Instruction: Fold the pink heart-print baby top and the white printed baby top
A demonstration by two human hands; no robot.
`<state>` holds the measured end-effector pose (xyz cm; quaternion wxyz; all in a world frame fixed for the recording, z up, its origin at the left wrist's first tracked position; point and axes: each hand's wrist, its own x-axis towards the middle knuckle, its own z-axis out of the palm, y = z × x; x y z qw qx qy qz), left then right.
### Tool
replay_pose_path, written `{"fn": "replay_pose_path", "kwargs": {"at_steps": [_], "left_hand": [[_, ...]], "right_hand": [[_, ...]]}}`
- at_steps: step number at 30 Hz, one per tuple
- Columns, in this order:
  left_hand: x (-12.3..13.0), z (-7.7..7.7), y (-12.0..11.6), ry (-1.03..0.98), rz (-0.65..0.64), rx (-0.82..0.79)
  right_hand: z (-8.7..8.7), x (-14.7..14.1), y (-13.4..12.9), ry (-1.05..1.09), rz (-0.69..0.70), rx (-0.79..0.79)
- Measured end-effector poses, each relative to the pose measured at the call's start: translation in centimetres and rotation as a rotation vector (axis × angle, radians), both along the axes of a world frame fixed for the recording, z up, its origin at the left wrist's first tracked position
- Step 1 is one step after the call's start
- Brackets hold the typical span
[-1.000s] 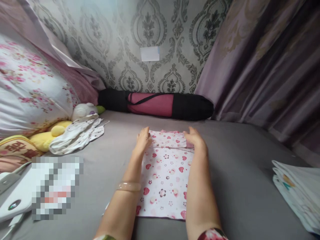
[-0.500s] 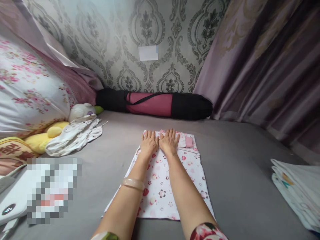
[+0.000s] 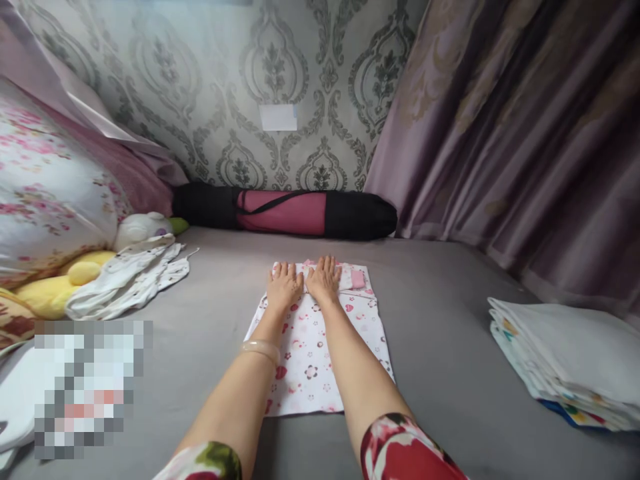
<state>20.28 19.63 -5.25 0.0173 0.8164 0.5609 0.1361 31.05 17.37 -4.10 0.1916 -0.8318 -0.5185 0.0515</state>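
A white garment (image 3: 307,363) printed with pink hearts and flowers lies flat on the grey sheet, its sleeve with a pink cuff (image 3: 358,279) folded across the far end. My left hand (image 3: 285,285) presses flat on the far left part of the cloth, fingers stretched away from me. Beside it, my right hand (image 3: 324,280) also lies flat on the folded far end, fingers spread a little. Neither hand grips anything. My forearms hide parts of the garment's left and right sides.
A black and dark pink roll bag (image 3: 283,212) lies along the wall. On the right is a stack of folded white cloths (image 3: 570,360). To the left are a crumpled white cloth (image 3: 127,280), a yellow plush toy (image 3: 50,293), a floral pillow (image 3: 45,193) and a white device (image 3: 20,393).
The camera view has turned slightly right, so things appear shifted left and more of the cloth stack shows. Both hands stay flat in the same place on the garment.
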Motion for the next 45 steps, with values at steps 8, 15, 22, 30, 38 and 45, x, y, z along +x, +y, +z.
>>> {"fn": "replay_pose_path", "kwargs": {"at_steps": [8, 15, 22, 30, 38, 45], "left_hand": [[0.0, 0.1, 0.1, 0.004, 0.000, -0.024], [0.1, 0.6, -0.2, 0.005, -0.002, -0.042], [0.0, 0.4, 0.4, 0.029, -0.025, -0.072], [-1.0, 2.4, 1.2, 0.097, -0.188, -0.019], [-2.4, 0.4, 2.5, 0.072, -0.230, -0.086], [-2.4, 1.3, 2.6, 0.099, -0.226, -0.160]], "right_hand": [[0.3, 1.4, -1.7, -0.079, 0.029, -0.029], [-0.2, 4.3, -4.1, -0.180, 0.017, -0.018], [0.7, 7.4, -5.7, -0.154, 0.122, -0.131], [2.5, 10.4, -6.3, -0.161, 0.264, -0.124], [-0.1, 11.4, -6.3, -0.158, 0.266, -0.138], [0.5, 11.8, -6.0, -0.118, 0.276, -0.195]]}}
